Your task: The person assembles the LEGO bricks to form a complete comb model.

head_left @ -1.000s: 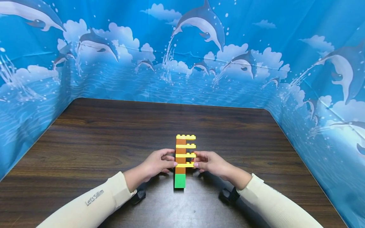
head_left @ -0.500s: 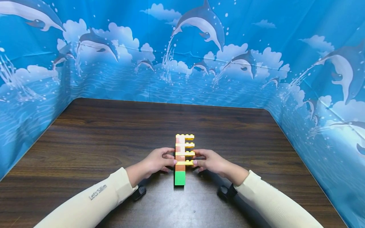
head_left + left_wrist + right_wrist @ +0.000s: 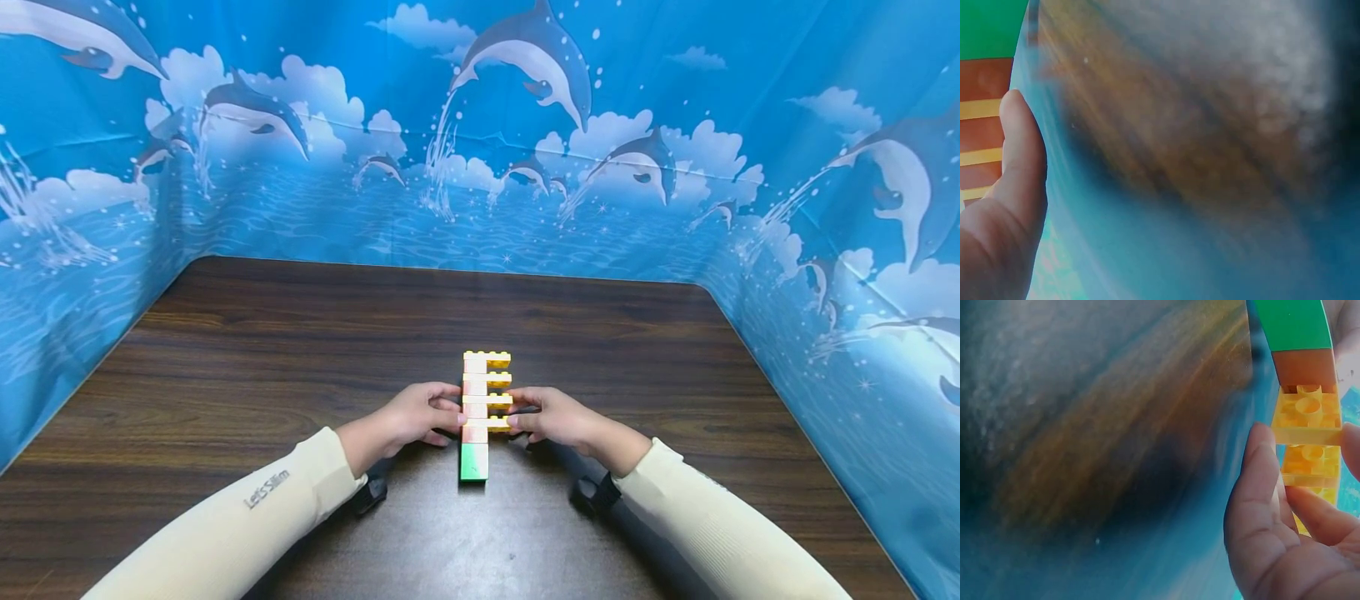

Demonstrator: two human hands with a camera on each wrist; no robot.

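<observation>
A toy brick tower (image 3: 475,410) stands at the middle of the table: a green brick (image 3: 473,462) at its foot, then orange bricks alternating with several yellow studded bricks (image 3: 498,402) that jut out to the right. My left hand (image 3: 415,417) holds the tower's left side, thumb near the lowest yellow brick; its other fingertips are partly hidden. With thumb and fingers, my right hand (image 3: 557,421) grips the jutting yellow ends. The left wrist view shows the left thumb (image 3: 1022,147) along the orange and yellow layers. In the right wrist view, fingers hold a yellow brick (image 3: 1307,436) from both sides.
The dark wood-grain table (image 3: 337,325) reaches back to a blue curtain (image 3: 465,225) printed with dolphins, which also closes in the left and right sides. A black wrist device (image 3: 596,493) sits under each forearm.
Both hands and the tower have shifted slightly away from me, the hands keeping their hold. The tower's front now looks paler and brighter.
</observation>
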